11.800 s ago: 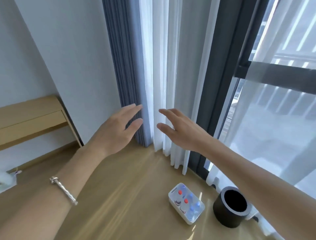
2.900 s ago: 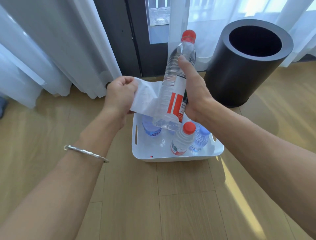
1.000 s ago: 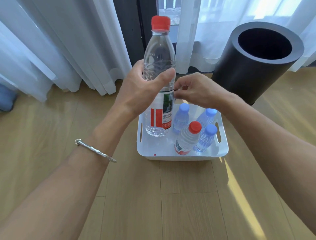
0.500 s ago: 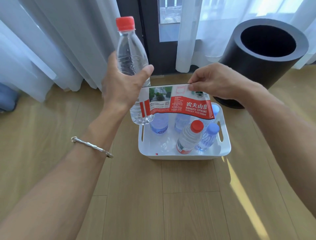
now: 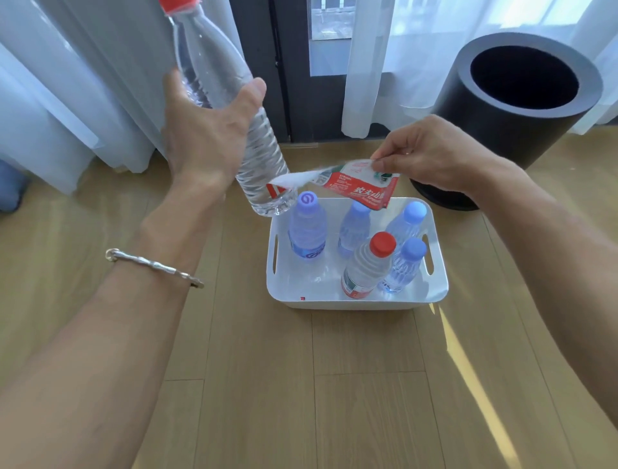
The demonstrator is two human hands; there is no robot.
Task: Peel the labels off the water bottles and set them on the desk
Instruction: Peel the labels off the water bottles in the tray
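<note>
Water bottle [image 5: 259, 150], clear and with a red cap [image 5: 177, 4], hangs in the air on the left of the scene, tilted so that the cap points up and far left while the base sits low, just above the far left corner of a white basket [image 5: 334, 303]. The left hand [image 5: 204, 134] grips it round the middle, thumb across the near side and fingers wrapped behind. Most of the body is bare plastic.

A red and white label [image 5: 354, 184] stretches from the bottle's lower part out to the right. Its left end clings near the base, and its right end is pinched between the thumb and curled fingers of the right hand [image 5: 431, 150]. The label hangs in the gap between the two hands, over the far side of the basket. A silver bracelet [image 5: 153, 267] circles the left wrist.

Inside the basket, which sits on the wooden floor [image 5: 267, 385], four blue-capped bottles [image 5: 306, 227] stand upright, and a second red-capped bottle [image 5: 368, 267], wearing its wrapper, stands at the near right. A black round bin [image 5: 501, 120] stands on the far right, behind the right hand. Pale curtains [image 5: 83, 83] hang along the far side.
</note>
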